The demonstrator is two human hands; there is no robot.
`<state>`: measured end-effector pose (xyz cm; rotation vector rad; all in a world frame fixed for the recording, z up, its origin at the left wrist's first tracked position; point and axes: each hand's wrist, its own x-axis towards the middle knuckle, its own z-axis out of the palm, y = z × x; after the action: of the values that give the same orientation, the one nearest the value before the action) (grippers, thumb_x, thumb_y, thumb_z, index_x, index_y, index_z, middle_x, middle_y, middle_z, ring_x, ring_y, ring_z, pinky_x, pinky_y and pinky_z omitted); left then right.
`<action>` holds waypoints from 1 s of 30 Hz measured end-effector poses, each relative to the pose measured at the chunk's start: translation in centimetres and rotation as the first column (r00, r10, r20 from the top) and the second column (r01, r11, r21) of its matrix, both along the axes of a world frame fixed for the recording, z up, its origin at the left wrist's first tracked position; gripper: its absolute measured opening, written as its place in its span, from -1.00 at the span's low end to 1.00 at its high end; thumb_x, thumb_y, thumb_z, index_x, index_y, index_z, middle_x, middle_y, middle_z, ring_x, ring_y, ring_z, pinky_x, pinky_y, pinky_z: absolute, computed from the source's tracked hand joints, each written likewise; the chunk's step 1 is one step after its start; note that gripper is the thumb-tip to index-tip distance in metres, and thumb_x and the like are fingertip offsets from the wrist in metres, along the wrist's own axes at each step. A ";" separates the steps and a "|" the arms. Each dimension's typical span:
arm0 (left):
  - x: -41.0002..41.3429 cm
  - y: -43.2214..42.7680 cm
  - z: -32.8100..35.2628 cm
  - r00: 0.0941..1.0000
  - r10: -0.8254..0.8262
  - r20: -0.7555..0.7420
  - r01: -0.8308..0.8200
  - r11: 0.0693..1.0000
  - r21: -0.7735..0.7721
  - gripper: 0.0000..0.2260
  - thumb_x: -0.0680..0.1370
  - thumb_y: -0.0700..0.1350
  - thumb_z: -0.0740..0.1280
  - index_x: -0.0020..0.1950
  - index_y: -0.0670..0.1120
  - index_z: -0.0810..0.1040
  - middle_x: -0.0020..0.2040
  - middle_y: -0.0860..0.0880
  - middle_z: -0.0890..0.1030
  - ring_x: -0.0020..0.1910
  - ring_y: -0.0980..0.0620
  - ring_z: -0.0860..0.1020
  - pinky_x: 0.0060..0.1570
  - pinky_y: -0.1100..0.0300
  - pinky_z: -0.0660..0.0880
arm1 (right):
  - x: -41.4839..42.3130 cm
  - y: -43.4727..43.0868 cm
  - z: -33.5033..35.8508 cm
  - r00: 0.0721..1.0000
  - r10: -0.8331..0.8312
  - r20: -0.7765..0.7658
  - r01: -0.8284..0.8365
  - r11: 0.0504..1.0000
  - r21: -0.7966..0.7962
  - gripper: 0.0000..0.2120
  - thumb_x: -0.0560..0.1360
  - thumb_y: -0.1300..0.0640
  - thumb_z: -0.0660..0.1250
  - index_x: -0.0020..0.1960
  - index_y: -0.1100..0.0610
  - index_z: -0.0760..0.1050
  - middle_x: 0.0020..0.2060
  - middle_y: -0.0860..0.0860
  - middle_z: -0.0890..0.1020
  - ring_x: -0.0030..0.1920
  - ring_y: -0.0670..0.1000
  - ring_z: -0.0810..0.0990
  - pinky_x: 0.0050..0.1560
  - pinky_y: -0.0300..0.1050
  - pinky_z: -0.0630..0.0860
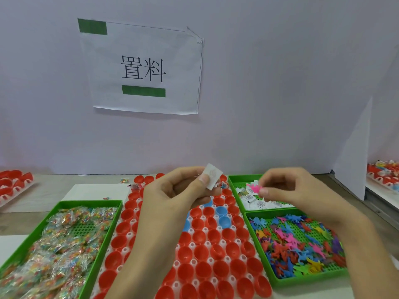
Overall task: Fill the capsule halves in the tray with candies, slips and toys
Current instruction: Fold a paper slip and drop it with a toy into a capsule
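Note:
A white tray of red and a few blue capsule halves runs down the middle of the table. My left hand is raised over its far part and pinches a small white paper slip between thumb and fingers. My right hand hovers over the green slip tray and pinches a pink toy. Candy packets fill the green tray at the left. Coloured flat toys fill the green tray at the right.
A white wall with a printed paper sign stands right behind the table. Another tray of red capsule halves sits at the far left. A further tray with filled red halves lies beyond a white divider at the right.

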<state>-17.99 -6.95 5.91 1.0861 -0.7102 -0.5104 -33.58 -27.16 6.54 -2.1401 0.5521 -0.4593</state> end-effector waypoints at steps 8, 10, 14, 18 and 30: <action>-0.4 0.1 0.3 0.991 0.055 0.118 -0.059 0.998 0.031 -0.87 0.35 0.02 0.47 -0.13 0.13 0.74 -0.25 0.00 0.74 -0.25 0.09 0.72 -0.24 0.39 0.57 | 1.4 5.8 3.3 0.953 0.257 0.163 -0.246 0.966 -0.084 -0.92 0.49 0.18 0.50 -0.13 0.03 0.64 -0.20 0.03 0.71 -0.15 0.01 0.70 -0.07 -0.25 0.57; -0.3 0.2 0.4 0.983 0.041 0.181 -0.053 0.997 0.064 -0.88 0.35 0.03 0.48 -0.14 0.12 0.75 -0.22 0.06 0.74 -0.22 0.13 0.71 -0.21 0.40 0.57 | 1.5 6.2 3.5 0.962 0.241 0.127 -0.219 0.962 -0.165 -0.89 0.49 0.19 0.50 -0.15 0.01 0.64 -0.21 0.00 0.71 -0.16 -0.01 0.70 -0.07 -0.26 0.58; -0.1 0.3 0.3 0.961 0.000 0.278 -0.036 0.992 0.125 -0.84 0.49 -0.20 0.48 -0.06 0.07 0.73 -0.22 0.07 0.74 -0.22 0.11 0.72 -0.20 0.40 0.57 | 1.6 6.7 3.5 0.981 0.171 0.091 -0.140 0.952 -0.274 -0.87 0.47 0.19 0.52 -0.18 -0.01 0.64 -0.24 -0.07 0.70 -0.19 -0.07 0.70 -0.12 -0.30 0.57; 0.0 0.5 0.5 0.944 0.019 0.328 -0.062 0.991 0.122 -0.75 0.49 -0.26 0.47 -0.10 0.12 0.71 -0.25 0.05 0.74 -0.26 0.08 0.72 -0.21 0.38 0.59 | 1.6 6.7 3.6 0.986 0.138 0.097 -0.105 0.952 -0.288 -0.84 0.44 0.23 0.53 -0.21 -0.01 0.65 -0.28 -0.09 0.70 -0.22 -0.07 0.70 -0.15 -0.31 0.58; -0.3 0.5 0.6 0.980 -0.119 0.157 0.103 0.989 0.108 -0.88 0.47 -0.23 0.46 -0.09 -0.04 0.76 -0.17 -0.08 0.75 -0.13 -0.02 0.74 -0.14 0.29 0.62 | 2.1 7.4 4.1 0.922 0.175 0.345 -0.148 0.984 -0.103 -0.93 0.37 0.09 0.52 -0.16 0.03 0.67 -0.22 -0.01 0.73 -0.15 0.00 0.73 -0.14 -0.31 0.58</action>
<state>-18.31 -6.43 6.53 1.1950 -0.9005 -0.5615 -31.49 -19.75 10.59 -2.0860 0.1545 -0.7611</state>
